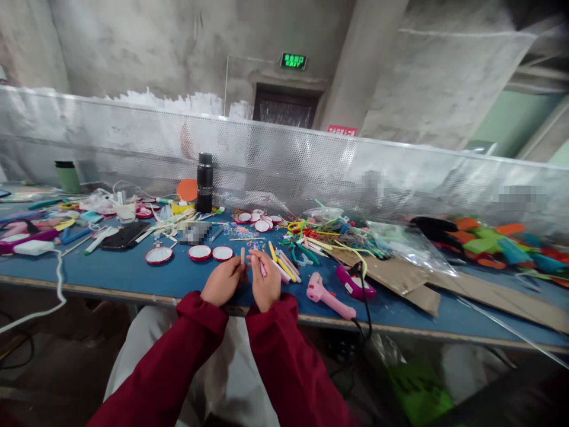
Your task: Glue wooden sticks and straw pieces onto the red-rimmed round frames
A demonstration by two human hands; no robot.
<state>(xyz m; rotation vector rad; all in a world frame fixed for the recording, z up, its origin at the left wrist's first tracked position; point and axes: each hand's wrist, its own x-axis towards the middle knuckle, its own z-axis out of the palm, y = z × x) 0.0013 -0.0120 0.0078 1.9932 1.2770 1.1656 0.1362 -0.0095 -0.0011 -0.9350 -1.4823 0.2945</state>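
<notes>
Both hands meet just above the desk's [133,274] near edge, close together so each can steady what the other works on. The left hand [222,280] pinches a small wooden stick [242,256] upright between thumb and fingers; the right hand [265,286] has its fingers pressed around a thin pink stick [263,270], its tip pointing toward the wooden one. Coloured sticks [284,267] lie fanned just right of the hands, within reach. A pink glue gun [331,296] lies near the front edge, and three red-rimmed lids [200,252] sit in a row beyond the hands.
</notes>
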